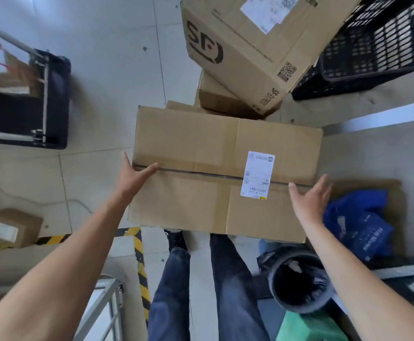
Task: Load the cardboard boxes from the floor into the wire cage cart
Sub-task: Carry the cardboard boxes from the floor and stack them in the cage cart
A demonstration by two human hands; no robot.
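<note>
Standing with both legs [230,279] tight against the near edge of the large cardboard box [188,143], a round black bin [299,284] just beside the right leg and a blue bag [358,222] beyond it: easy to catch a foot on either when turning with the load. Taking the metal frame [99,308] at lower left for a corner of the wire cage cart, without enough in view to be sure.

Reaching down with both arms extended. Setting the left grip [133,173] wide against the box's left end, thumb laid over the top at the tape seam, fingers straight along the side. Keeping the right grip [309,195] wide too, fingers spread, thumb over the top near the right end; cannot tell palm contact with the cardboard. Clasping nothing, so risking a slide or a tip toward the looser right side if lifted on flat palms alone.

Looking farther: just behind, a tilted SF box [245,45] leaning on a lower box [215,97], beside a black crate [378,45]. Risking toppling that leaning one by dragging the front box out carelessly.
</note>
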